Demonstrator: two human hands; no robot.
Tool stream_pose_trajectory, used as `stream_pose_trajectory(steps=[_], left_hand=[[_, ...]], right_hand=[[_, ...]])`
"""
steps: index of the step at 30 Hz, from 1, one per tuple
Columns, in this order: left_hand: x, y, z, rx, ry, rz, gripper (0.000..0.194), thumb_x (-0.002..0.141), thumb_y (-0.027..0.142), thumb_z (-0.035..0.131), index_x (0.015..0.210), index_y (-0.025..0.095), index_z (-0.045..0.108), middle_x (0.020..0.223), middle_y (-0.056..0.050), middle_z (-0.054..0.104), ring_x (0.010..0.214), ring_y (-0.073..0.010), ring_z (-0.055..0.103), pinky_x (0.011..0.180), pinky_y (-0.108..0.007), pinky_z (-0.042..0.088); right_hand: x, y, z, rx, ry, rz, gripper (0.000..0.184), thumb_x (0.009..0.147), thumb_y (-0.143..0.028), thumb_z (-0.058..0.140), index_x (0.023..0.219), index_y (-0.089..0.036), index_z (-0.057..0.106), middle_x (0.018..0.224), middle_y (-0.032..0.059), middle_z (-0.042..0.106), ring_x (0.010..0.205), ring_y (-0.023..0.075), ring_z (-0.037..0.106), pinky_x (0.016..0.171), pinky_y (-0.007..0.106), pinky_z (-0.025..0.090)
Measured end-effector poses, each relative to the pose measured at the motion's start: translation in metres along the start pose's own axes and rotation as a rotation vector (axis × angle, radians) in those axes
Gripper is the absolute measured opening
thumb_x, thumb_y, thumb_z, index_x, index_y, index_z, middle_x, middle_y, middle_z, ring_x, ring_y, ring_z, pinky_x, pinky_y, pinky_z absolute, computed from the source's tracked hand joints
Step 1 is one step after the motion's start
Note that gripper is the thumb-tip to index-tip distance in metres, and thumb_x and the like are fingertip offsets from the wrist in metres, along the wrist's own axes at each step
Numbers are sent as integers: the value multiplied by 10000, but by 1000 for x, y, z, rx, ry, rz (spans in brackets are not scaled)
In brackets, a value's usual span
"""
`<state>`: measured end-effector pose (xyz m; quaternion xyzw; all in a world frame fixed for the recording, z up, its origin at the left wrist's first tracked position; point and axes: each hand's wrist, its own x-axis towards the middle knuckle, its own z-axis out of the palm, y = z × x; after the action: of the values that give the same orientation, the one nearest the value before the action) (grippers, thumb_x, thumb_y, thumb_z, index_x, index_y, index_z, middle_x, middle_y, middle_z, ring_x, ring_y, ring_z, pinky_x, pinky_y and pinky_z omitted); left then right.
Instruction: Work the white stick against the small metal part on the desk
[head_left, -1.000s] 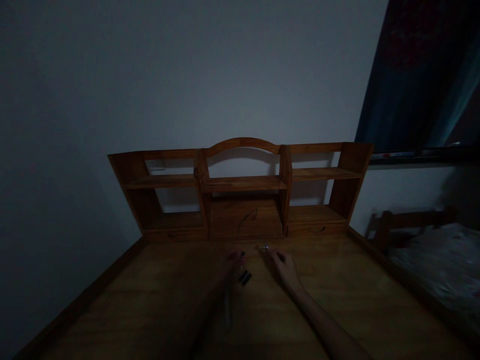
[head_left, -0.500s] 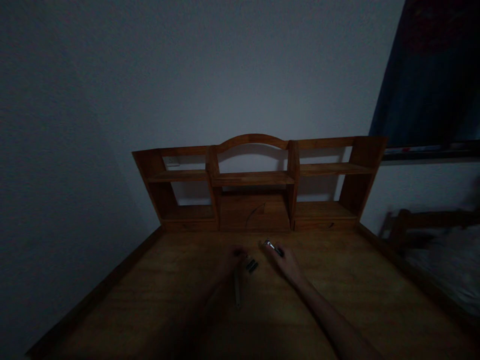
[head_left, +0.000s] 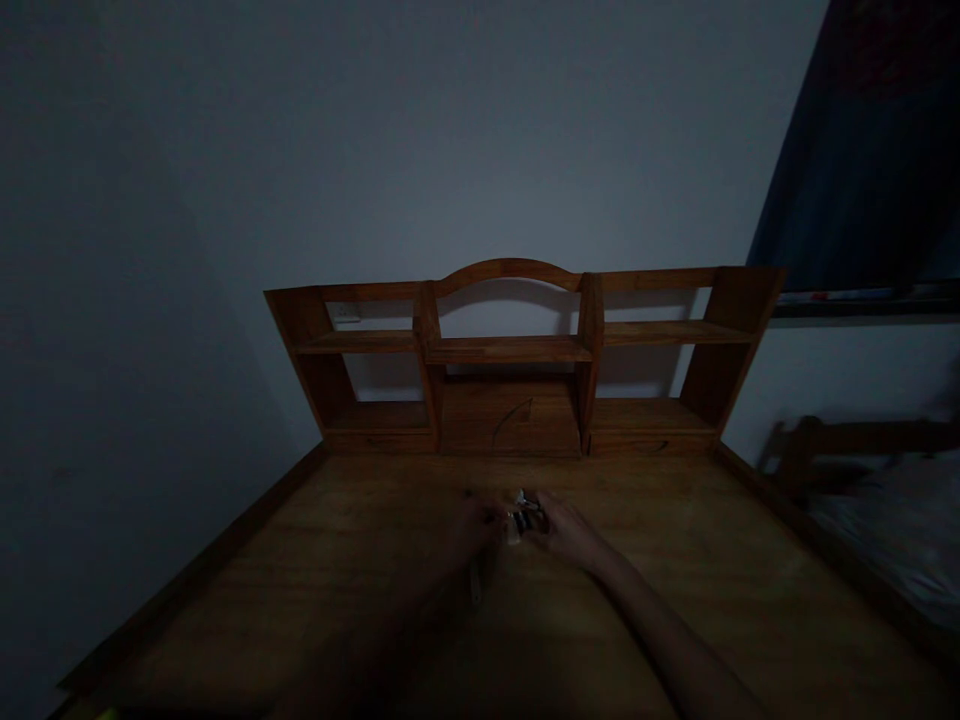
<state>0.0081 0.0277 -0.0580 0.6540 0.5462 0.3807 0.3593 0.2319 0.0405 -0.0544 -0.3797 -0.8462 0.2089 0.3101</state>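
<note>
My left hand [head_left: 474,525] has its fingers pinched at a small pale piece with dark bars [head_left: 517,526], a kind too dim to make out. My right hand [head_left: 564,533] comes in from the other side, closed round a small shiny metal tool with a dark handle [head_left: 523,497]. The tool's bright end lies right by the barred piece; whether they touch is unclear. Beneath my left hand a narrow flat strip [head_left: 475,583] lies lengthwise on the wooden desk [head_left: 600,620], its far end hidden by the hand.
A wooden shelf unit [head_left: 510,349] with several compartments stands along the desk's back, against a pale wall [head_left: 480,150]. Raised edges border the desk's left and right sides. To the right are a dark curtain [head_left: 862,190] and a wooden frame [head_left: 862,437]. Light is very low.
My right hand has brought the metal tool left and nearer, up to the barred piece. That piece has shifted slightly right and turned. The strip stays on the desk.
</note>
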Motion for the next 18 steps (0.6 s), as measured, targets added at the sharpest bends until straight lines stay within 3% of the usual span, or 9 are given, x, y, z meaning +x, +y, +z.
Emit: stream_pose_trajectory(steps=[3,6,13,18], left_hand=[[2,2,-2,7,-40,64,131,715,267,699,787,182,767,864,-71,761,867,-238,684,833,-341,500],[9,3,-6,4,-68,101,158,742,289,684,820,195,783,885,-69,772,897,-256,688,853,-356,493],[29,4,-8,-41,-176,171,254,733,395,742,853,176,787,918,-92,775,890,-257,701,844,-348,502],[25,7,-5,-16,-225,177,259,738,408,725,841,180,791,873,-84,780,841,-246,704,785,-324,507]], right_hand=[[2,9,-4,34,-4,-26,436,792,-93,573,1210,-216,580,1144,84,641,1074,229,595,921,317,454],[5,19,0,50,5,-39,450,782,-31,501,1184,-207,601,1126,88,645,1047,222,595,907,316,458],[7,21,4,136,45,-38,344,850,-83,478,1150,-198,602,1148,96,670,1074,222,616,934,337,462],[7,11,-2,147,124,44,317,869,-169,524,1182,-195,568,1141,104,690,998,224,659,860,324,485]])
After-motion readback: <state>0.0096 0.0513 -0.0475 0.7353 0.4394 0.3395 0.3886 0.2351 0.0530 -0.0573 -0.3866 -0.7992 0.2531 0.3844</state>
